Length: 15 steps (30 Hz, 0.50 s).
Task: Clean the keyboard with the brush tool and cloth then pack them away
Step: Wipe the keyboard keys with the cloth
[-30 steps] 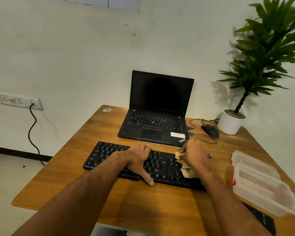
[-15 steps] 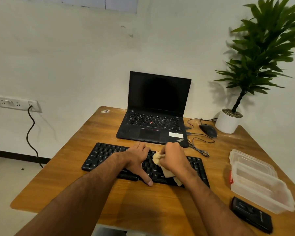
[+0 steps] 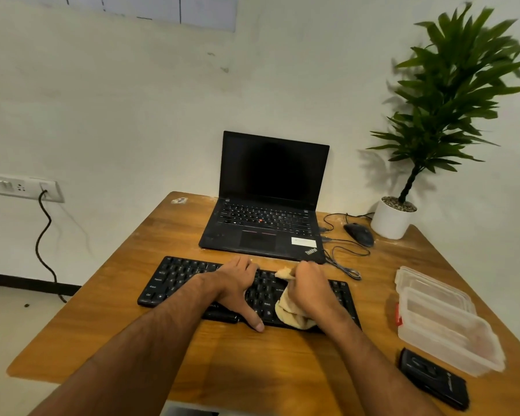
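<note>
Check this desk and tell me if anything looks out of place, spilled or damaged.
Nothing stands out. The left hand lies flat on the keyboard while the right hand presses the cloth onto its keys. The laptop, mouse and plastic container sit intact on the table, nothing spilled.

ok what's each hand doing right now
left hand: open, flat on the keyboard, holding nothing
right hand: closed on the cloth
</note>
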Motion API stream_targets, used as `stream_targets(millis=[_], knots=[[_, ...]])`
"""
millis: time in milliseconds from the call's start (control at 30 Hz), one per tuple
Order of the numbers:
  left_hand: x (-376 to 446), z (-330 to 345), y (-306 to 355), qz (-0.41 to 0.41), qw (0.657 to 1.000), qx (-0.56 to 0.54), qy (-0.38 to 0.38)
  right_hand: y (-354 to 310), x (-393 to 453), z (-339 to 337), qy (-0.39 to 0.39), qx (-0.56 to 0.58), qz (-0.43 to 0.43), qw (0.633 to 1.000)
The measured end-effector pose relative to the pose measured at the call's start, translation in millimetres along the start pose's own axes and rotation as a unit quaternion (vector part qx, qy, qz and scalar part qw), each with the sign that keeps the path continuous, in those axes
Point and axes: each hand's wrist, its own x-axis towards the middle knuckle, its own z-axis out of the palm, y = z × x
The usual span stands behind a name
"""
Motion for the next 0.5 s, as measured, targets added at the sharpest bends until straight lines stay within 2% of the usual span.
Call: stream_targets(millis=[233,300,400,500], knots=[[-1,-1,0,-0.002,1.000,0.002,-0.004,7,-23,0,-0.069,-0.030,-0.008,0.997],[-1,0,0,-0.002,1.000,-0.004,-0.001,12,-9,-7,-0.054,-0.010,0.016,0.998],[-1,2,-1,0.003,1.000,0.000,0.007,18,9,-12,0.022,0.004,0.039,0.999],[-1,1,-1,0.003,1.000,-0.003,0.008,16,3,-5,-0.003,-0.016,0.036,0.999]])
